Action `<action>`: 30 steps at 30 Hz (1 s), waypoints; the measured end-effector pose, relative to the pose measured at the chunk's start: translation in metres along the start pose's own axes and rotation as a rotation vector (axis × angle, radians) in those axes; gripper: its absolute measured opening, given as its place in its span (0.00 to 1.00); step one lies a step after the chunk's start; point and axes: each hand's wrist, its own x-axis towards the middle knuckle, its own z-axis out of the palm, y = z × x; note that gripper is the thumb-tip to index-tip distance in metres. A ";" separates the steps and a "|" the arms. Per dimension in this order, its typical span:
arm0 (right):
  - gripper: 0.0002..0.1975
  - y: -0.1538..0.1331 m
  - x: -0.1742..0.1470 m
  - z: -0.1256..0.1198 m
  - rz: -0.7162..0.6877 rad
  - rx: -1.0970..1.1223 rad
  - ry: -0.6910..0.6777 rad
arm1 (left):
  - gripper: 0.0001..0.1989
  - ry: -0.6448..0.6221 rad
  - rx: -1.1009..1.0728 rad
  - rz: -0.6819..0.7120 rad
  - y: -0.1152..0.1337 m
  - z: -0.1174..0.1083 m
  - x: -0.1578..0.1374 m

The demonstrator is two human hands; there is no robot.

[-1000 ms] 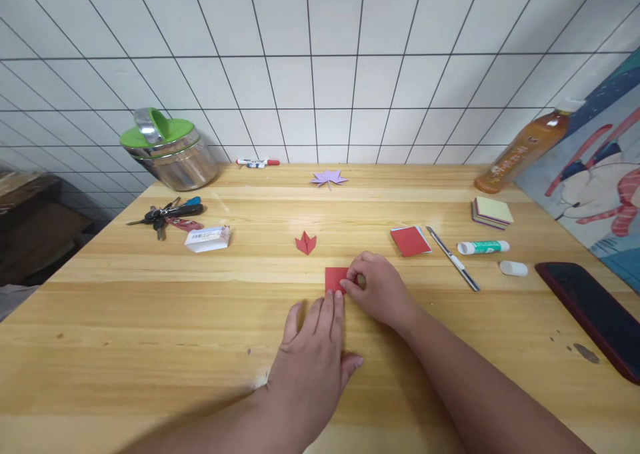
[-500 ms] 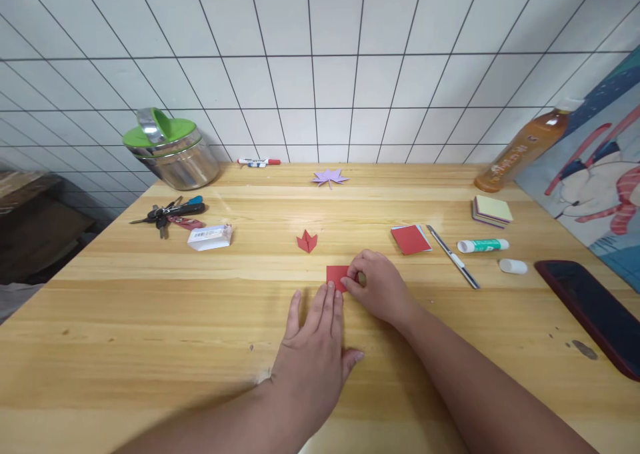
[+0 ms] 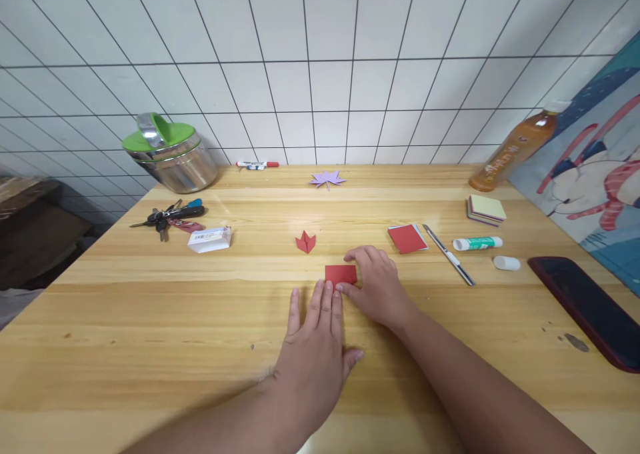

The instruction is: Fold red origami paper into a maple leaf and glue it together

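Observation:
A small red paper rectangle [image 3: 342,273], seemingly folded, lies flat on the wooden table [image 3: 165,347]. My left hand [image 3: 317,347] is stretched out flat, its fingertips resting on the paper's lower left edge. At the paper's right end is my right hand [image 3: 376,284]; its thumb touches the lower edge while the index finger is held apart near the upper right corner. Just beyond the paper sits a folded red paper piece [image 3: 305,242] with pointed tips. A stack of red and pale blue paper squares [image 3: 407,239] lies to the right.
Right of the squares are a craft knife [image 3: 449,254], a glue stick [image 3: 477,243], its white cap [image 3: 507,263], a phone [image 3: 585,311], a paper stack [image 3: 486,209] and a tea bottle [image 3: 520,147]. A purple paper leaf [image 3: 327,179], markers [image 3: 257,165], keys [image 3: 167,217], a white box [image 3: 210,239] and a steel pot [image 3: 173,157] stand farther off.
My right hand's thumb and index finger have spread from a pinch at the paper's right edge, uncovering that end. My left hand stays in place. The view has shifted slightly.

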 end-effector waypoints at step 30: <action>0.16 0.009 0.004 -0.018 0.116 0.003 -0.216 | 0.27 0.215 -0.150 -0.123 -0.048 -0.022 0.020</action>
